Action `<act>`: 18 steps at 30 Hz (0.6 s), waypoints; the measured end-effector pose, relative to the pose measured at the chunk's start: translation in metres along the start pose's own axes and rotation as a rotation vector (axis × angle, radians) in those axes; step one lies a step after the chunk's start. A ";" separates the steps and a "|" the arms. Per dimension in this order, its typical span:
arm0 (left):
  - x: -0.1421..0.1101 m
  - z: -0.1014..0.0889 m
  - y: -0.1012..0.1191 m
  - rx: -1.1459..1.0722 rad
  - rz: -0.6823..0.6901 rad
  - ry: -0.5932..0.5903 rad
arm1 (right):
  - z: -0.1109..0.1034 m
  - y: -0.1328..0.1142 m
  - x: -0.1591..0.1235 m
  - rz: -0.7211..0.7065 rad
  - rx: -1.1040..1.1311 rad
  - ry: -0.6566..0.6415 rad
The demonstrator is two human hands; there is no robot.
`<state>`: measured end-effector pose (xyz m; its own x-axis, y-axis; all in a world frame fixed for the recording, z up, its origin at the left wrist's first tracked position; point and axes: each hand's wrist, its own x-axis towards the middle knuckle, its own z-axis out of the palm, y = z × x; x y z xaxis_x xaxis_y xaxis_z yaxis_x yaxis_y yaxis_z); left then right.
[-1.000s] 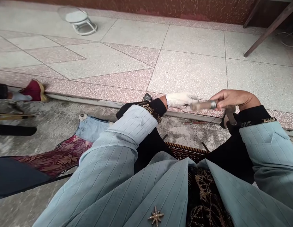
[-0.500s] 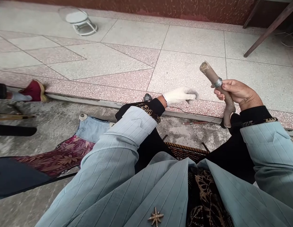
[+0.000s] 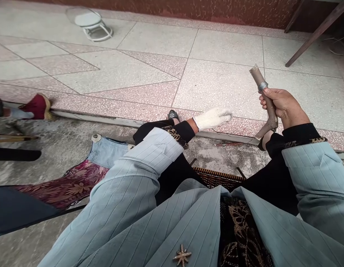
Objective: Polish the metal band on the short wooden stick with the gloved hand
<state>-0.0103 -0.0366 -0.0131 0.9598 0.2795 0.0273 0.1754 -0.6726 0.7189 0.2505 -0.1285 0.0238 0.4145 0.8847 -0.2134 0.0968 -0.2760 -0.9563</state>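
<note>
Above the pale speckled terrazzo floor (image 3: pixel 216 81), the crooked, wire-bound brown wooden stick (image 3: pixel 271 110) has been swung farther from the white-gloved left hand (image 3: pixel 212 118), whose grip cannot be told; it is now pinched by the bare right hand (image 3: pixel 287 105).

We've got a white stool (image 3: pixel 88 20) on speckled tiles (image 3: pixel 224 79) — reddish-brown wall (image 3: pixel 188 8) behind the stool, grey concrete (image 3: pixel 66 141) nearer us than it.
</note>
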 end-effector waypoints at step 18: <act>-0.003 -0.001 0.015 0.225 0.005 -0.006 | 0.020 0.010 0.001 -0.165 -1.025 0.164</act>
<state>-0.0112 -0.0469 -0.0022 0.9619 0.2722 0.0260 0.2145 -0.8101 0.5457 0.2340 -0.1235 0.0099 0.4365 0.8997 0.0066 0.8510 -0.4104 -0.3275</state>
